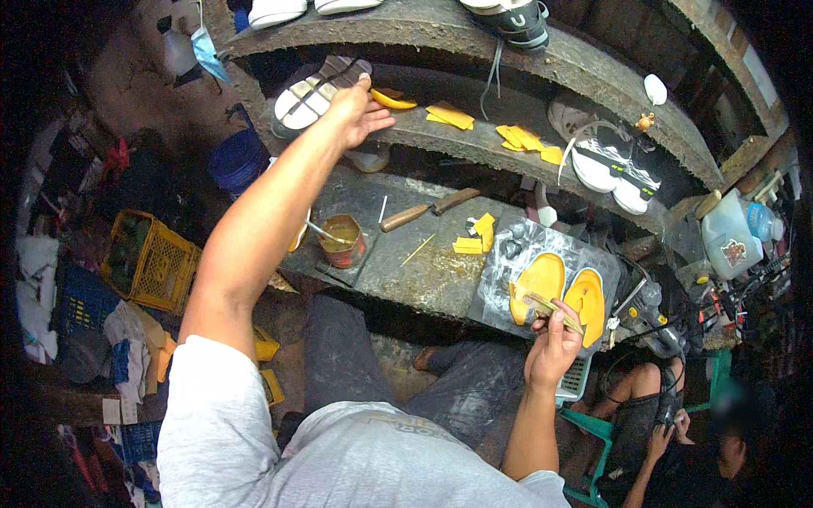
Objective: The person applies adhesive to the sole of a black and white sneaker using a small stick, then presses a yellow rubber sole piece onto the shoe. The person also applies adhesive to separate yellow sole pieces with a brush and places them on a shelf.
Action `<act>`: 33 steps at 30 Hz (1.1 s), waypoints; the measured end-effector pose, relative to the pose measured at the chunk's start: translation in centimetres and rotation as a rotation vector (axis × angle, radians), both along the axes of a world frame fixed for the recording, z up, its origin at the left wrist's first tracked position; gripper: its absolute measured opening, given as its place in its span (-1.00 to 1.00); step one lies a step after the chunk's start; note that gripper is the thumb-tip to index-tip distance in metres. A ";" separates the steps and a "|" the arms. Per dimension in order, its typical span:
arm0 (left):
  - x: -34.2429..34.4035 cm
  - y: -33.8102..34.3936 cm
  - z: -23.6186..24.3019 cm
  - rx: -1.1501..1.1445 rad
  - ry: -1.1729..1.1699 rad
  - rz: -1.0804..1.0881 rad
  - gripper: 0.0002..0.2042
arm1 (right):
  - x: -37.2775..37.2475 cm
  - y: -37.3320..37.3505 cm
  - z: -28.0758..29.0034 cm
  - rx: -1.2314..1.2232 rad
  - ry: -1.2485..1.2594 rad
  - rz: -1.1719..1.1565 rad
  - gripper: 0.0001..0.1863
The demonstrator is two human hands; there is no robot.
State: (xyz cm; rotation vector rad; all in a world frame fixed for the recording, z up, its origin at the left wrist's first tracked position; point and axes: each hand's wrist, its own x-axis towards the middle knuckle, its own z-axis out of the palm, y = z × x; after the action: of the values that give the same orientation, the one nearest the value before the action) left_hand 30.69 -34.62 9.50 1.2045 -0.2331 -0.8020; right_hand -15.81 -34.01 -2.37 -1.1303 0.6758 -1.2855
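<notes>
Your shoe (309, 100) shows a sole of white blocks crossed by dark lines, browner toward one end; it's on the lower shelf (474, 148). Your left hand (351, 118) has its thumb at that end, fingers loosely spread; you can't tell here whether it grips. Your right hand (552, 345) pinches a slim tan tool (566, 316) over two smooth yellow insoles (542, 279), pale-rimmed, on a whitish-smeared grey board (498, 284).
</notes>
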 end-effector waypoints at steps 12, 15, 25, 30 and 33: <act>3.9 12.8 -2.9 0.613 -1.562 0.490 0.10 | 0.7 0.7 -0.2 0.020 0.043 0.021 -0.71; 5.6 12.2 -2.6 0.586 -1.329 0.350 0.02 | 2.2 1.1 0.7 -0.041 0.083 0.049 -0.72; -7.4 23.8 8.3 0.251 -1.413 0.126 -0.17 | -0.3 2.0 -0.5 -0.009 0.167 -0.010 -0.74; -15.1 18.2 14.4 -0.074 -1.798 0.163 -0.16 | 0.4 1.3 0.5 -0.022 0.127 0.030 -0.75; -18.6 9.6 18.6 -0.266 -2.035 0.158 -0.51 | 0.9 2.4 1.9 -0.088 0.114 0.018 -0.72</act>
State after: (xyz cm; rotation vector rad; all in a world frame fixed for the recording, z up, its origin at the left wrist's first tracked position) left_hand 12.10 -25.05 28.07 1.3243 -1.7606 0.8634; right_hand -14.95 -31.59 -0.43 -1.2865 0.6976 -1.2528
